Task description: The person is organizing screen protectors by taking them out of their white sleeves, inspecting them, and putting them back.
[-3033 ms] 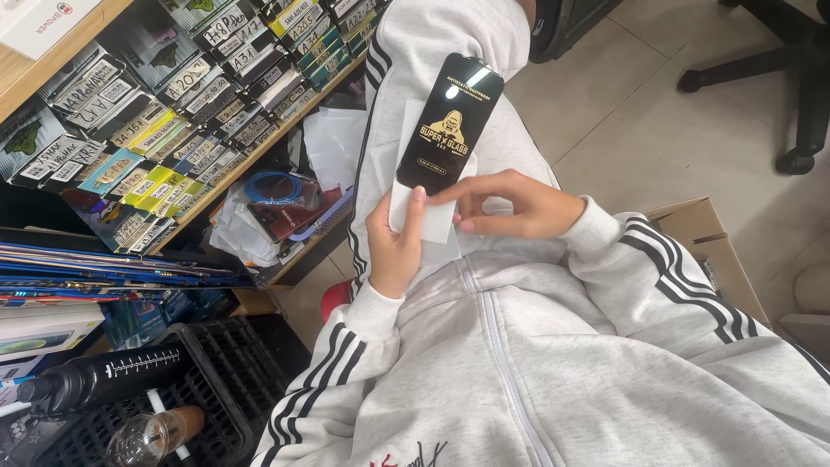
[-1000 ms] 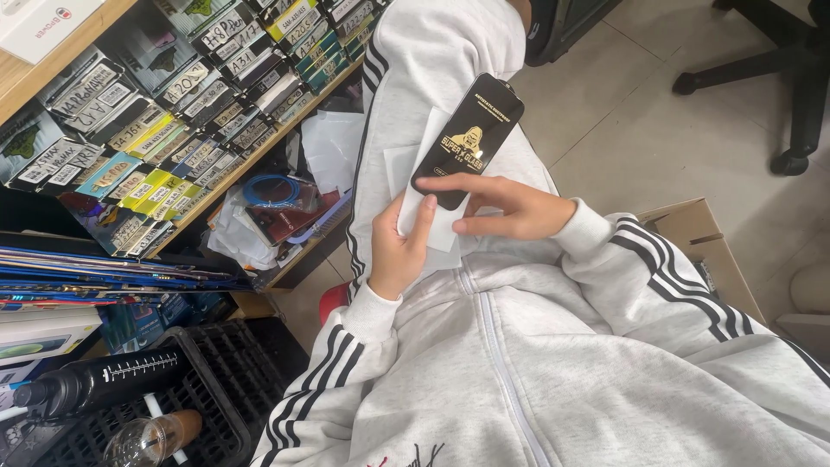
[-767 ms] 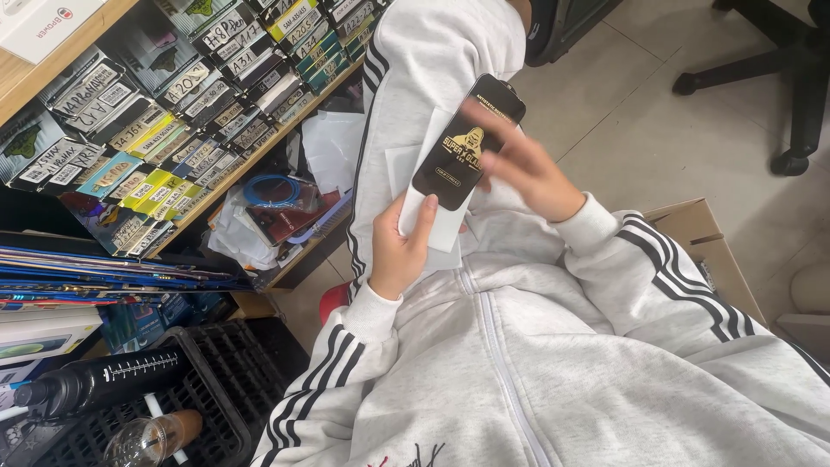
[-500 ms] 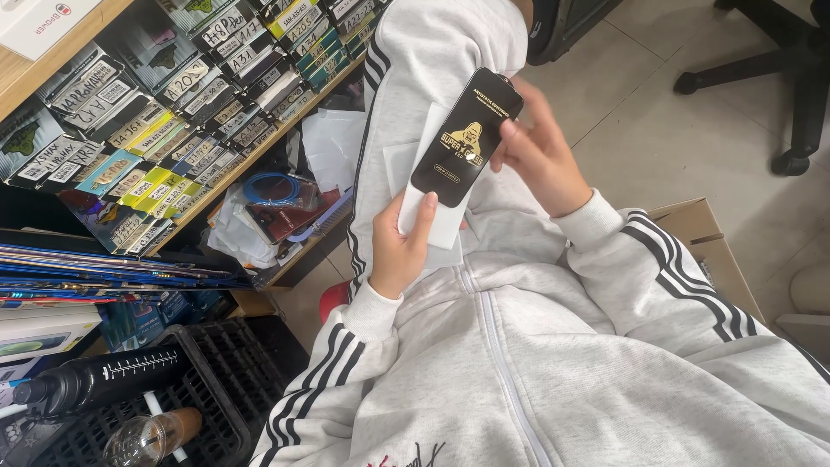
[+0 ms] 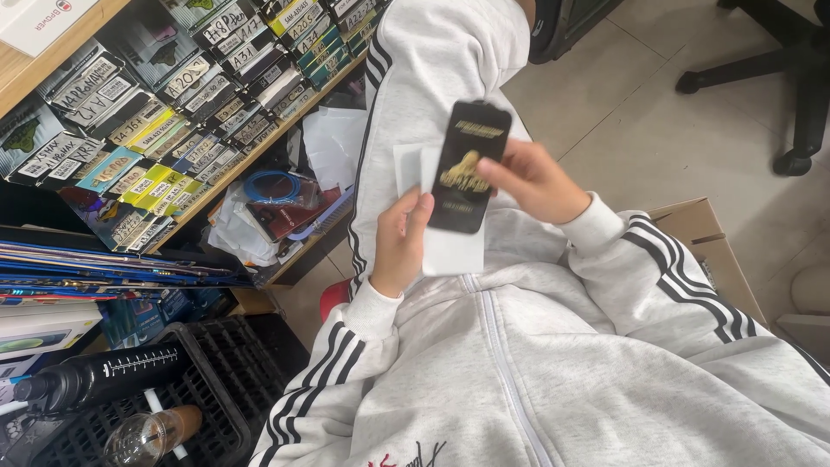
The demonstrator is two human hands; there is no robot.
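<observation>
A flat black packet [image 5: 465, 164] with gold print stands upright over my lap. My right hand [image 5: 534, 180] grips its right edge with thumb and fingers. My left hand [image 5: 400, 242] holds white paper sleeves [image 5: 450, 251] just behind and below the black packet, with its fingertips against the packet's left side. I wear a grey zipped jacket [image 5: 553, 363] with black stripes on the sleeves, and grey trousers [image 5: 437, 69].
A wooden shelf [image 5: 259, 147] at the left carries rows of small labelled packets [image 5: 156, 112]. Plastic bags [image 5: 268, 207] lie below it. A black crate [image 5: 181, 389] with a dark bottle [image 5: 95, 379] sits at lower left. A cardboard box [image 5: 700, 242] and office chair base [image 5: 778, 104] stand at right.
The black packet was lowered onto my left hand, then my right hand lifted it upright again. The right hand has shifted from lying across the packet to gripping its right edge.
</observation>
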